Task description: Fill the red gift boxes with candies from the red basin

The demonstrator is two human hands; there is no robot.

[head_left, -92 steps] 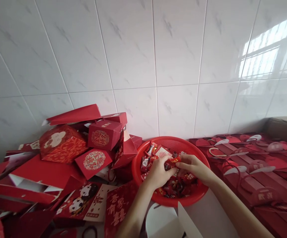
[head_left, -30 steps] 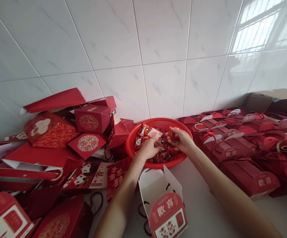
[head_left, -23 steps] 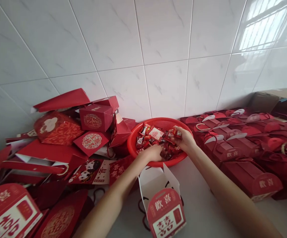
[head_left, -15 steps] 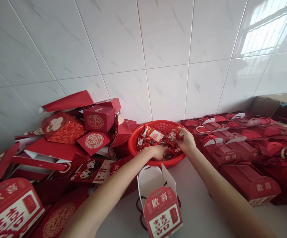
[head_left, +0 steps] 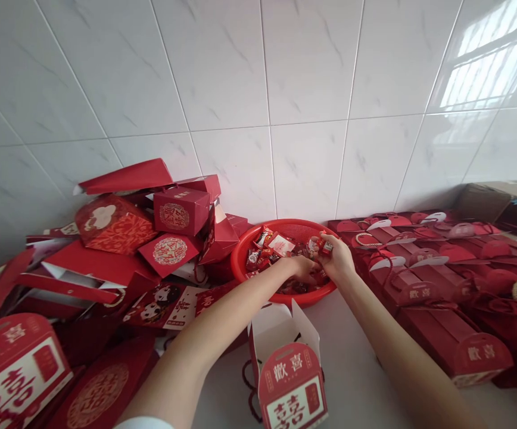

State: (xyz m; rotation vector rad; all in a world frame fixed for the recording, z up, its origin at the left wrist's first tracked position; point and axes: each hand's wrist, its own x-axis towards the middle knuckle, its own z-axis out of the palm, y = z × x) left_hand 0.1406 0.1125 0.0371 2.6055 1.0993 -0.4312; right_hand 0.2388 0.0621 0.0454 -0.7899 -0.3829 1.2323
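A round red plastic basket [head_left: 240, 253] holds many small wrapped sweets [head_left: 280, 245] by the wall. My right hand [head_left: 336, 257] is over its right side, fingers closed round small red-wrapped sweets [head_left: 327, 246]. Beside it, my left hand [head_left: 304, 269] reaches down among the sweets, its fingertips close to my right hand; what it touches is hidden. In front of the basket stands a red and white carton [head_left: 292, 381] with its top flaps raised and dark cords at its sides.
Red cartons and folded boxes [head_left: 169, 256] lie in a loose heap on the left. Closed red boxes [head_left: 455, 339] with handles stand in rows on the right. Behind them is a brown cardboard box [head_left: 486, 202], against the tiled wall [head_left: 223, 65].
My left hand has moved right across the basket, closer to my right hand. My right hand has lowered slightly, still holding sweets. The view has shifted a little.
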